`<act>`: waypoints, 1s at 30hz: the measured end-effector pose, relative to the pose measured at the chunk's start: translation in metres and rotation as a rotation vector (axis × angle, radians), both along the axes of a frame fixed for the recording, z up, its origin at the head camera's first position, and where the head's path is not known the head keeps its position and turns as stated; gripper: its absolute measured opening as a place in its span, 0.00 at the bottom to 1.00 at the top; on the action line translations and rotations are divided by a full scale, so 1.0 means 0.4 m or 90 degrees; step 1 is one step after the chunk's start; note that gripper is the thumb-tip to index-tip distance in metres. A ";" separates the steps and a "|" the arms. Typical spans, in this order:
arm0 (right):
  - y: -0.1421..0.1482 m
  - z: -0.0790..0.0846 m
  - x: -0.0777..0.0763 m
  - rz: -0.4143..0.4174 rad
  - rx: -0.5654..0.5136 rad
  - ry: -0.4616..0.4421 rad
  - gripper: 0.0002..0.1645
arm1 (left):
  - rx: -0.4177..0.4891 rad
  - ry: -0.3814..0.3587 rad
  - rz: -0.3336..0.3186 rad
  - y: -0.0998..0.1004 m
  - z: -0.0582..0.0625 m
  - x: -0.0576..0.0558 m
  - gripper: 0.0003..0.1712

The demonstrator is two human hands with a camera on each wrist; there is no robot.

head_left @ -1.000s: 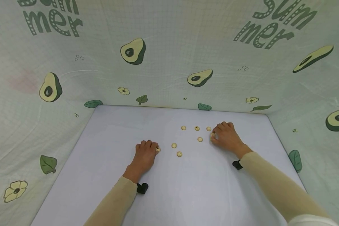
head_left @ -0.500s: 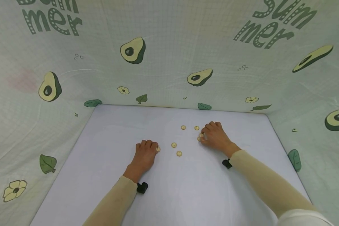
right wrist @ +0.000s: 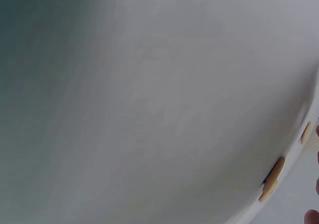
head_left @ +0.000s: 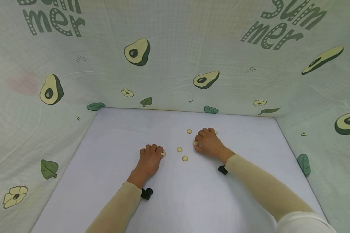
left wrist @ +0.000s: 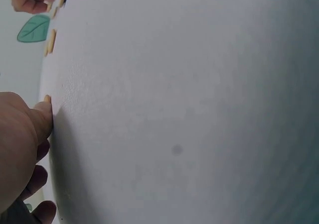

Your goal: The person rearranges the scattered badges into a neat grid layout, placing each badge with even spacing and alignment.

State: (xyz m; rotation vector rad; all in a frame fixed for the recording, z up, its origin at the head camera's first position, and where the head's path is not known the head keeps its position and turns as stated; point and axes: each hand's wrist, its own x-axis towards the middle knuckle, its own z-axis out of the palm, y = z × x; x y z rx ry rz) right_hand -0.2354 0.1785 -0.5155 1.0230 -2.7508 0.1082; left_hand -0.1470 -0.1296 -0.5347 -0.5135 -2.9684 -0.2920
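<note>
In the head view my left hand (head_left: 149, 160) pinches a round pale-yellow button (head_left: 163, 153) on the table. The left wrist view shows that button (left wrist: 47, 98) edge-on at the thumb tip. To the right, my right hand (head_left: 208, 142) holds another button (head_left: 195, 142) between thumb and fingers. Between the hands lie two loose buttons, an upper one (head_left: 179, 149) and a lower one (head_left: 185, 158). A third button (head_left: 189, 131) sits farther back. Past the right hand's knuckles a button (head_left: 215, 132) peeks out; that hand hides other buttons from the head view.
The white tabletop (head_left: 175, 200) ends at a patterned cloth (head_left: 169, 77) that rises at the back and both sides. Black wrist cameras sit under the left wrist (head_left: 147, 194) and the right wrist (head_left: 223, 170). Buttons (right wrist: 273, 178) show edge-on in the right wrist view.
My right hand has moved left across the table with its button, passing over other buttons and uncovering one on its right. The left hand and its button have stayed in place.
</note>
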 end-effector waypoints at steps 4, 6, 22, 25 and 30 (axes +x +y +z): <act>-0.022 -0.004 0.001 0.003 -0.006 -0.016 0.11 | 0.017 0.006 -0.002 0.000 -0.002 0.002 0.13; -0.030 -0.005 0.002 0.000 -0.002 -0.019 0.11 | 0.022 0.007 -0.003 0.000 0.000 0.004 0.12; -0.045 -0.003 0.008 -0.018 0.017 -0.036 0.13 | 0.018 0.006 0.002 0.000 -0.002 0.004 0.13; -0.046 -0.002 0.008 -0.013 0.014 -0.043 0.12 | 0.017 0.007 0.000 0.000 0.001 0.006 0.13; -0.047 -0.003 0.007 -0.007 0.017 -0.037 0.11 | 0.017 0.003 0.000 0.000 0.005 0.007 0.13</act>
